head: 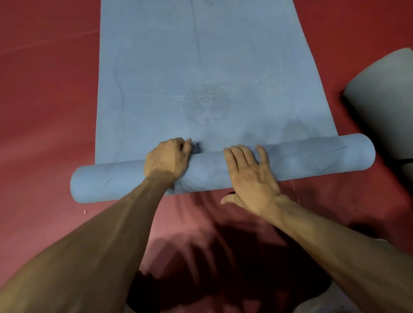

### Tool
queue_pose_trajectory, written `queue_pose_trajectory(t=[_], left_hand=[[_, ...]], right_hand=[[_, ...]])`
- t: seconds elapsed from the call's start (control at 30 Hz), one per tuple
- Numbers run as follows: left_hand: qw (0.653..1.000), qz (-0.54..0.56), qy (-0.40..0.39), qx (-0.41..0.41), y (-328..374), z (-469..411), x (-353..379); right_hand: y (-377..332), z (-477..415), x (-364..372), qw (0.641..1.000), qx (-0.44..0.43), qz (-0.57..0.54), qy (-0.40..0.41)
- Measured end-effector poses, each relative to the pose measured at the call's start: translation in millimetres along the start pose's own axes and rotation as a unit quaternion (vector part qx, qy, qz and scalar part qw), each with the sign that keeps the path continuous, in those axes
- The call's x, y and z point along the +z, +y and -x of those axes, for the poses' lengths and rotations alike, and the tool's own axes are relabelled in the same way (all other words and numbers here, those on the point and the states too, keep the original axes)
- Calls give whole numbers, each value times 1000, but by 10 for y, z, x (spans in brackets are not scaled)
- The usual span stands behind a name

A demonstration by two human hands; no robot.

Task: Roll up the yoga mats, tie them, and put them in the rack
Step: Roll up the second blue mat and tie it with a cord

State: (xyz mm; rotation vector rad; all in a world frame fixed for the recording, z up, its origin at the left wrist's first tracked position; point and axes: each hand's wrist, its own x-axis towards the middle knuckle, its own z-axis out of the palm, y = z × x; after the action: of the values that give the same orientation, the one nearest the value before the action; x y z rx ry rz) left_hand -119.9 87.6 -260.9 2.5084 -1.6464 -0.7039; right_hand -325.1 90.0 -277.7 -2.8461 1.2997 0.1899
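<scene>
Yoga mat (208,94) lies partly rolled; the left grip (168,161) curls over its rolled part, while the right grip (251,177) presses flat, fingers straight. Such uneven pressure could skew the rolling and leave it loose.

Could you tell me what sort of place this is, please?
Probably a yoga or exercise studio: a red floor covering, a half-rolled blue yoga mat, and a rolled grey mat beside it.

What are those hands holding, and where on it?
The blue yoga mat, at its rolled part: the left hand curls over the roll left of its middle, and the right hand lies flat on top, just right of the middle.
</scene>
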Motion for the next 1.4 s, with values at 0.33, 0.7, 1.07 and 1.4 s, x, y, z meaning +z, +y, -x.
queue_pose_trajectory(t=[0.33,0.7,1.07,1.4], left_hand=[[983,-129,72,104,22,30,-51],[981,-104,97,128,-220,825,198],[977,-152,70,132,-325,1190,381],[979,-150,39,131,-273,789,181]], right_hand=[[289,-601,-325,993,-41,-59,-88],[235,-625,-536,937,-38,-156,-310],[80,-255,-403,927,-33,-186,-324],[59,175,-131,992,-76,-93,25]])
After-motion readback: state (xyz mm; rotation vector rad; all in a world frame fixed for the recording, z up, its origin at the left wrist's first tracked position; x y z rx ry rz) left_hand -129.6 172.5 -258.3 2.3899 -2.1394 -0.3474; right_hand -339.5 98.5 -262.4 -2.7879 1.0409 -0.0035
